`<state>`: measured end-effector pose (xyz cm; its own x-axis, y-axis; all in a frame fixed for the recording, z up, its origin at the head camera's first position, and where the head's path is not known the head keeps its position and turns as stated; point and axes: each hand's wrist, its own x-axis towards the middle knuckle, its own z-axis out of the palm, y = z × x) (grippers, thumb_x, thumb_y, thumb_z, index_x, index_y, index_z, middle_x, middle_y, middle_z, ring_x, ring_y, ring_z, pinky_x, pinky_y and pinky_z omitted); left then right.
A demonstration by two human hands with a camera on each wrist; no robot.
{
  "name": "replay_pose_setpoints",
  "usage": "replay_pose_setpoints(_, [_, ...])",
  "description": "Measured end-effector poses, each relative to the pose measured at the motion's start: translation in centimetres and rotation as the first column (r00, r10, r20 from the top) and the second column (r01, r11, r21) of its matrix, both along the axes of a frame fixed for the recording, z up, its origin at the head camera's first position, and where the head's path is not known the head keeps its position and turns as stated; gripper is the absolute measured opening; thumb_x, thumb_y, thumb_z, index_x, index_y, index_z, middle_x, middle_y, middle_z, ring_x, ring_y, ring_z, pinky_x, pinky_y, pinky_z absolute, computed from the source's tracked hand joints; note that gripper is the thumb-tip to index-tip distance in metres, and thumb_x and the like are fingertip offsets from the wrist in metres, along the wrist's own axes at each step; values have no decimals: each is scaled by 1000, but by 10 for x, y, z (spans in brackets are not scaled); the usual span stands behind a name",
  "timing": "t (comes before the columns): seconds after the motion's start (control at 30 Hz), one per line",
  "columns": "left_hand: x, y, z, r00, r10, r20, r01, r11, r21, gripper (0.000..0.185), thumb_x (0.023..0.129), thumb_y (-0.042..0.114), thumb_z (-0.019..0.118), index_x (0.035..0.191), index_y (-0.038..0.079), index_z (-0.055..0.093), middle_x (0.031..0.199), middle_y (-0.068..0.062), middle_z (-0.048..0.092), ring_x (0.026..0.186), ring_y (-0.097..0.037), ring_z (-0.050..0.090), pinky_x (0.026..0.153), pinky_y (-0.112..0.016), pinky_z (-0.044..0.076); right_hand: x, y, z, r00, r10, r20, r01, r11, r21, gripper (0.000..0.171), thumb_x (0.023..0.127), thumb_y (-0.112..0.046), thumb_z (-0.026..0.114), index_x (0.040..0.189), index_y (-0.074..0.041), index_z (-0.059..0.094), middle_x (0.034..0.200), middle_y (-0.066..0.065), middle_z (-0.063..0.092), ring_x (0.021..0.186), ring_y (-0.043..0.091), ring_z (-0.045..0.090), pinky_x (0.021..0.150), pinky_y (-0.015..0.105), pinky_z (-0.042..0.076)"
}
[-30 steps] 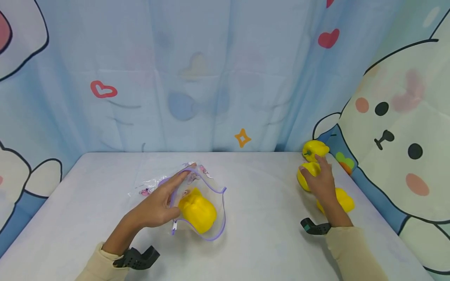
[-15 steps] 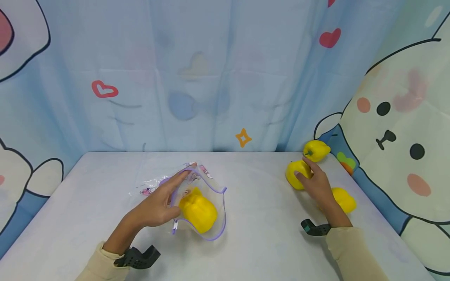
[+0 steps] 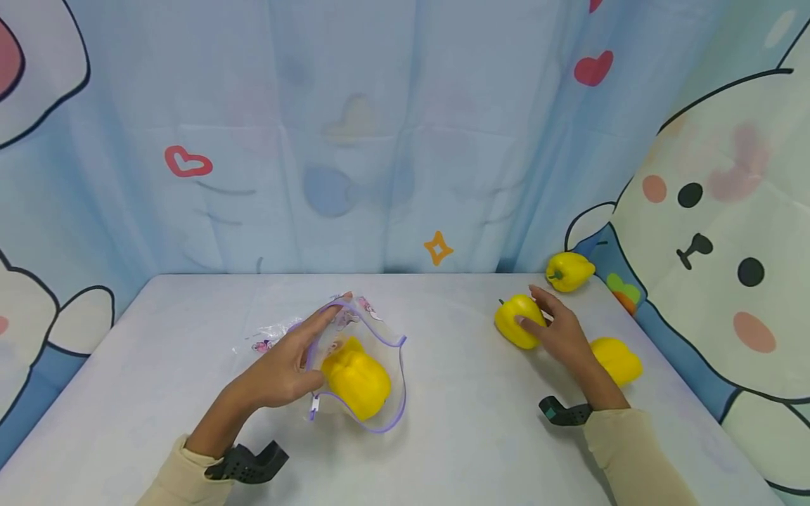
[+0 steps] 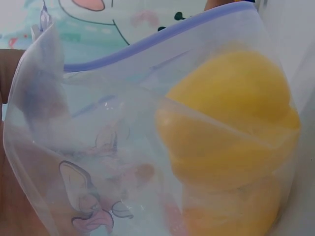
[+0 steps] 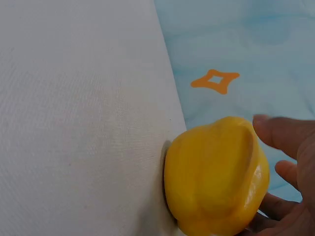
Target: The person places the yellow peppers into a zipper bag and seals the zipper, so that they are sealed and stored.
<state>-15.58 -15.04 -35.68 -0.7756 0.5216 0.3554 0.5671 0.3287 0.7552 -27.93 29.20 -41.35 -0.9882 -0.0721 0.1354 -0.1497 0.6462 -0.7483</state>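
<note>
In the head view, my left hand (image 3: 287, 369) holds a clear zip bag (image 3: 395, 365) with a purple rim by its left side, thumb at the near edge and fingers along the far edge. The bag's mouth gapes, and a yellow bell pepper (image 3: 356, 379) lies inside; the left wrist view shows that pepper (image 4: 231, 118) through the film. On the right, my right hand (image 3: 563, 337) grips another yellow bell pepper (image 3: 517, 321) from above and the right, its stem pointing left. Close up, the thumb reaches one side of this pepper (image 5: 214, 177), with the other fingers partly hidden behind it.
Two more yellow bell peppers stay at the right: one (image 3: 570, 272) at the back edge, one (image 3: 616, 361) beside my right wrist. Crumpled clear film with printed figures (image 3: 266, 339) lies behind the left hand. A patterned curtain (image 3: 392, 140) hangs behind the white table (image 3: 462, 422).
My right hand has shifted left with its bell pepper, away from the other two, and the pepper's stem has come into sight. The left hand and bag are nearly unmoved.
</note>
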Motion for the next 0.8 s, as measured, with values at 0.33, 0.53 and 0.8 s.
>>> replay_pose_setpoints(0.33, [-2, -1, -1, 1000, -8, 12, 8, 999, 31, 91, 69, -4, 51, 154, 2, 19, 161, -2, 17, 145, -21, 18, 113, -45, 21, -6, 2, -4, 986, 23, 162, -34, 997, 62, 93, 90, -28, 68, 157, -10, 5, 156, 27, 14, 135, 49, 25, 108, 61, 27])
replay_pose_setpoints(0.53, [-2, -4, -2, 1000, -6, 14, 6, 999, 32, 91, 70, -5, 51, 154, 3, 19, 161, -4, 16, 145, -26, 20, 111, -48, 24, -6, 2, -6, 980, 29, 199, -48, 994, 94, 96, 89, -40, 67, 156, -6, 8, 153, 31, 20, 132, 49, 29, 107, 61, 29])
replay_pose_setpoints(0.8, [-2, -2, -1, 1000, -15, 12, 15, 999, 45, 90, 71, -6, 51, 154, 3, 19, 161, -3, 17, 145, -24, 20, 112, -47, 23, -4, 3, -9, 980, 50, 192, -62, 996, 60, 97, 87, -47, 67, 156, -8, 11, 155, 27, 22, 135, 47, 30, 107, 58, 31])
